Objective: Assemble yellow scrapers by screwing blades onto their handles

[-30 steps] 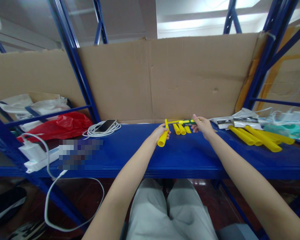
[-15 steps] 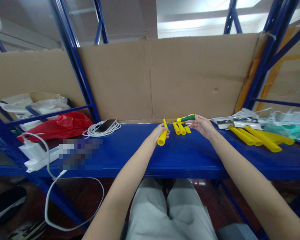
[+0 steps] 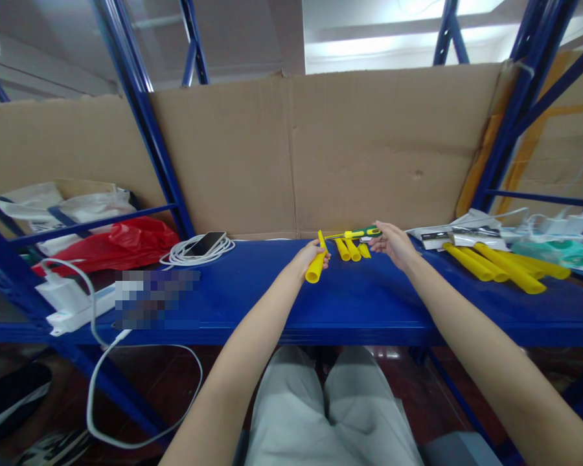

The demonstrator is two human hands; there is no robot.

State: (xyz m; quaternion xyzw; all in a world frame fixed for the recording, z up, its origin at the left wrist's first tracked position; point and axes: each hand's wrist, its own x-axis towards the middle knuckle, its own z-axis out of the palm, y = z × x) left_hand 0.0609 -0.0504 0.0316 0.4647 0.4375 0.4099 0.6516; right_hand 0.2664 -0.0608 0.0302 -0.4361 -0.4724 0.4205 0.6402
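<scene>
My left hand (image 3: pixel 309 257) is wrapped round a yellow tube (image 3: pixel 314 270), its open end facing me and its narrower far end pointing up. In the fingers of my right hand (image 3: pixel 389 241) is the end of a green and yellow screwdriver (image 3: pixel 359 233), whose shaft points left to the upper part of the held tube. Whether the tip touches the tube I cannot tell. Between my hands, several short yellow pieces (image 3: pixel 342 250) lie on the blue shelf (image 3: pixel 252 291).
Longer yellow tubes (image 3: pixel 510 268) lie at the right, beside white packages and a green plastic bag (image 3: pixel 556 254). A phone (image 3: pixel 208 243) rests on a coiled white cable at the left, near a red bag (image 3: pixel 126 241) and a power strip (image 3: pixel 85 309). Cardboard (image 3: pixel 223 162) stands behind.
The screwdriver's handle has dropped slightly and moved a little nearer the tube, and its shaft is more level. My right hand has shifted a little, while my left hand keeps its grip.
</scene>
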